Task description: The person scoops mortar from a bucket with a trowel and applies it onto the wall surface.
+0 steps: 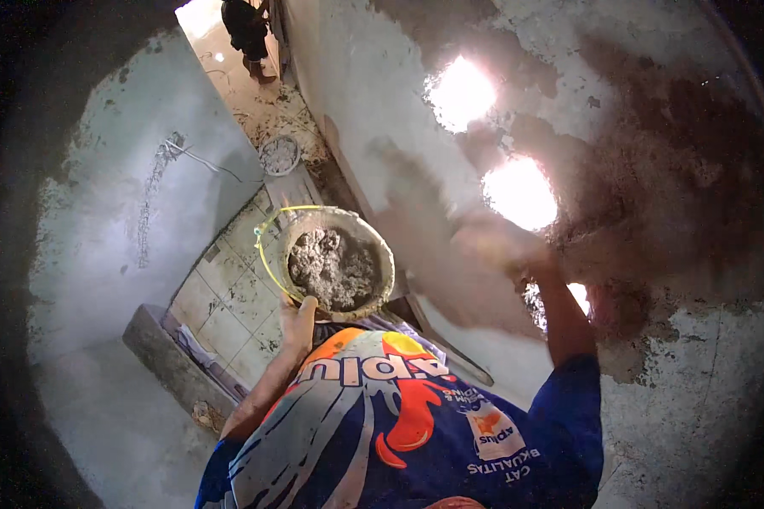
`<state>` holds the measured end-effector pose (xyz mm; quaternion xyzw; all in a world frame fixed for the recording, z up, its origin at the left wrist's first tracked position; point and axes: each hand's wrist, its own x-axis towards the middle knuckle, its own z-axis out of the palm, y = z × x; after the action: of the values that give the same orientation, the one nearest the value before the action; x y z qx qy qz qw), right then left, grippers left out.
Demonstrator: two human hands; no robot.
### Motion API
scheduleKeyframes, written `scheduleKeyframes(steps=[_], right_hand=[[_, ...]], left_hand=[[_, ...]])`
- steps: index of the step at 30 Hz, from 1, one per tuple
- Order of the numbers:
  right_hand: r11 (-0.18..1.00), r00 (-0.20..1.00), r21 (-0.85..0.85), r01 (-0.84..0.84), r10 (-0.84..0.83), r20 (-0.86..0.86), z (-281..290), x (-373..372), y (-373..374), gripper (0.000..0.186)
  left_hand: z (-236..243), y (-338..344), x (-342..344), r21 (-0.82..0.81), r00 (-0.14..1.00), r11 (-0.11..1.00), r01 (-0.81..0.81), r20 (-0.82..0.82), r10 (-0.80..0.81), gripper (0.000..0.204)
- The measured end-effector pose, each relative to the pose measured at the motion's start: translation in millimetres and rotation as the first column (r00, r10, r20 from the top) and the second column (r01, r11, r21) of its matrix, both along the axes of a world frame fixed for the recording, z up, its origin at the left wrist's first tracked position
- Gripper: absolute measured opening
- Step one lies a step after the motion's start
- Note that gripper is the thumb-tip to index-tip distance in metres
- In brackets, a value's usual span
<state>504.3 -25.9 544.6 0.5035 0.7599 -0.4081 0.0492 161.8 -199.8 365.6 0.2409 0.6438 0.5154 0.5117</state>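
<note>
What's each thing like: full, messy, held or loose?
Near bucket, partly filled, held
Gray mix, lumpy
Yellow handle, down at one side
Left hand, gripping near bucket
Right hand, blurred, grip unclear
Right wall, patchy
Far bucket, holding gray stuff
Wire, sticking out
Floor tiles, splattered

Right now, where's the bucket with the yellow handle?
Head view, slightly left of centre: the bucket is held at its near-left edge by the left hand, just above the printed shirt in the picture.

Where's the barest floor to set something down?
Barest are the splattered floor tiles between the held bucket and the low grey ledge. Farther off looks more crowded: another bucket and scattered debris.
</note>
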Motion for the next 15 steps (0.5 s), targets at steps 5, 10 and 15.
scheduleKeyframes(steps=[5,10,15], right_hand=[[0.87,0.816,0.456,0.189,-0.398,0.42,9.9,92.0,28.1,0.022],[0.901,0.859,0.429,0.063,-0.268,0.437,-16.9,43.7,-21.9,0.019],[0.918,0.754,0.324,-0.231,-0.042,0.656,-126.1,-12.9,-52.2,0.017]], left_hand=[[13.4,6.6,0.4,0.052,0.995,0.997,0.061,-0.078,-0.057,0.028],[-13.7,0.8,-5.6,-0.006,0.961,0.987,0.16,-0.226,-0.158,0.03],[2.7,10.9,-1.5,-0.037,0.881,0.964,0.263,-0.398,-0.256,0.031]])
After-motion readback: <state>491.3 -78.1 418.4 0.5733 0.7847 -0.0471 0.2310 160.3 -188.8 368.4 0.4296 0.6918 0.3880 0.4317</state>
